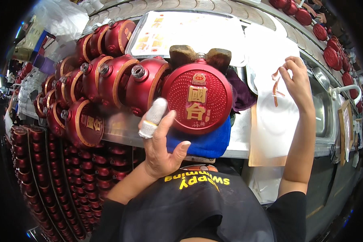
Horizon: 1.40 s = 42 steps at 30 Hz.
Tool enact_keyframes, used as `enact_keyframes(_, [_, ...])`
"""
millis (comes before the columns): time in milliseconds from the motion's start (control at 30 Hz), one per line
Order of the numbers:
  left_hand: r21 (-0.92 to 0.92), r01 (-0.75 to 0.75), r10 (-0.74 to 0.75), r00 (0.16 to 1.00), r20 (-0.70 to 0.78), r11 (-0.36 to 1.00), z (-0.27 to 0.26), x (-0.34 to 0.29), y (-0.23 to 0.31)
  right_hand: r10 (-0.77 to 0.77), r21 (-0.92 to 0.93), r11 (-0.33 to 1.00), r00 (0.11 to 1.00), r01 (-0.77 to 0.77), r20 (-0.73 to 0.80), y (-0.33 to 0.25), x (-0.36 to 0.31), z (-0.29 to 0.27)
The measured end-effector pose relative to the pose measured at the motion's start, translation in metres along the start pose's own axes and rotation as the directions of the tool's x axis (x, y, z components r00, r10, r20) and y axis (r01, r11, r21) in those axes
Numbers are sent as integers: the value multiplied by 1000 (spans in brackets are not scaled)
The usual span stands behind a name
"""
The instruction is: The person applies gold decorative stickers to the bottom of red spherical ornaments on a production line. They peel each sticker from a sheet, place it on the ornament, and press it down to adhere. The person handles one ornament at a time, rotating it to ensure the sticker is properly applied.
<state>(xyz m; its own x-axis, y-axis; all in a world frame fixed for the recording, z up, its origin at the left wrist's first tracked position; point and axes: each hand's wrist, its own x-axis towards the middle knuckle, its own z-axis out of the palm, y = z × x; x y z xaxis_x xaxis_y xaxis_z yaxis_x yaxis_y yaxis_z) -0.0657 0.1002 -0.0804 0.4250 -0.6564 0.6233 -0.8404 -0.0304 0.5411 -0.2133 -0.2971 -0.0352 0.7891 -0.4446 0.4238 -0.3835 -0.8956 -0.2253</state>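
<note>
A round, flat-faced red bottle [197,99] with gold raised characters rests in front of me, its glass neck between two dark brown blocks [219,59]. Beneath its near edge lies a blue cloth [213,145]. My left hand [161,147] is at the bottle's lower left edge, fingers apart, one wrapped in a white covering; I cannot tell whether it touches. Over white paper to the right, my right hand [295,78] pinches a thin, curling reddish-gold strip [276,90] between thumb and finger.
Several similar red bottles [117,78] crowd the left of the table. A tray [185,34] with a white sheet of small gold and red decals sits behind. Right of the paper [270,137] is a metal sink [320,113]. A purple cloth [240,90] lies beside the bottle.
</note>
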Motion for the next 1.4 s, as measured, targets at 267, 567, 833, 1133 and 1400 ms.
enact_keyframes(267, [-443,-108,158,984,78,890,44,117,55,-269,283,915,958,287,-100,-144,-31,-91])
enact_keyframes(567, [-596,573,-197,793,576,563,-38,86,26,-155,624,771,988,127,-9,-172,-45,-37])
enact_keyframes(833, [-666,669,-262,743,616,329,-43,88,1,-31,683,729,999,41,-28,-168,-35,12])
enact_keyframes(1133, [-285,165,-83,957,279,944,-34,112,-5,-75,593,802,997,70,-16,-167,-27,2])
enact_keyframes(1400, [-414,161,11,924,382,896,-40,128,1,-293,773,614,955,158,37,-182,-7,-7])
